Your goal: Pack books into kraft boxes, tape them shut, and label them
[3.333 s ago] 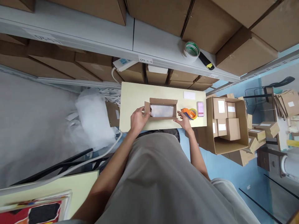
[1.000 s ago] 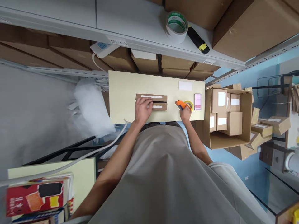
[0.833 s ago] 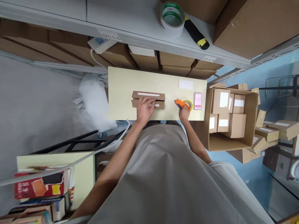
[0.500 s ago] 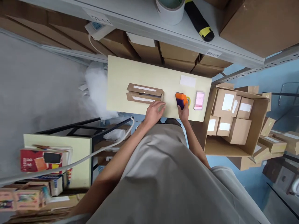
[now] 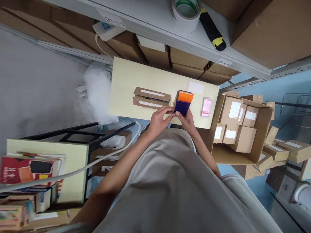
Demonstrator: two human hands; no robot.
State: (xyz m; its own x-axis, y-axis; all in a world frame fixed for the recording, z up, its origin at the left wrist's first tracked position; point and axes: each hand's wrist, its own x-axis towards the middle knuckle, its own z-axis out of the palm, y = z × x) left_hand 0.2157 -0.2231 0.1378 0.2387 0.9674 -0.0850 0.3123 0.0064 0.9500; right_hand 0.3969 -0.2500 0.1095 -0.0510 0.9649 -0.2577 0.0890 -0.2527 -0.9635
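Note:
A small cardboard box [image 5: 150, 98] with its flaps folded shut lies on the pale yellow table [image 5: 131, 81]. My right hand [image 5: 186, 119] holds an orange and purple tape dispenser [image 5: 183, 101] lifted above the table's near edge. My left hand [image 5: 159, 118] is right beside it, fingertips pinched at the dispenser's left side, where the tape end would be; what they grip is too small to make out. Both hands are to the right of the box and off it.
A white label [image 5: 196, 87] and a pink item [image 5: 206, 107] lie on the table's right part. An open carton of small boxes [image 5: 239, 123] stands to the right. A tape roll [image 5: 186, 11] and a black-yellow knife [image 5: 213, 29] sit on the shelf above. White padding [image 5: 97, 92] is at the left.
The box flaps were folded shut. My right hand picked the tape dispenser off the table and raised it; my left hand left the box and came over to the dispenser.

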